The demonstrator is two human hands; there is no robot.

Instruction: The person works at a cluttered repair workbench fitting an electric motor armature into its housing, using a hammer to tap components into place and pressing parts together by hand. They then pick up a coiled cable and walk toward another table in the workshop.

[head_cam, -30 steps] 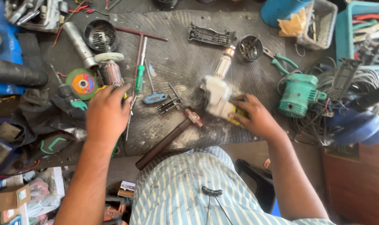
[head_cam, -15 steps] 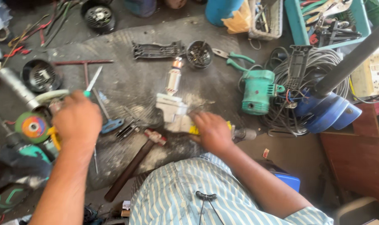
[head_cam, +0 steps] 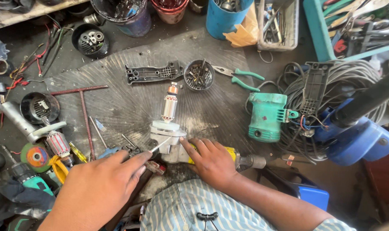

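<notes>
1. Hands meet at a pale grey gear housing (head_cam: 166, 137) near the front edge of the dark, ribbed tabletop (head_cam: 130, 102), just ahead of the person's striped shirt.
2. The left hand (head_cam: 101, 188) is closed around a thin screwdriver (head_cam: 159, 146); its metal tip touches the left side of the housing, while the handle is hidden inside the fist.
3. The right hand (head_cam: 209, 160) lies spread over the right side of the housing, fingers loosely curled and pressing it down; a yellow part (head_cam: 229, 152) and a grey metal stub (head_cam: 252, 161) show past the knuckles.
4. A motor armature (head_cam: 169, 107) with copper windings rises from the housing, pointing away from the person.
5. Beyond it lie a black plastic shell half (head_cam: 153, 72) and a round cup of screws (head_cam: 198, 75).
6. Green-handled pliers (head_cam: 241, 79) rest right of the cup, and a green motor body (head_cam: 267, 116) sits further right, beside a coil of grey cable (head_cam: 352, 85).
7. Left of the hands are a second armature (head_cam: 57, 143) and a hammer head (head_cam: 153, 167).
</notes>
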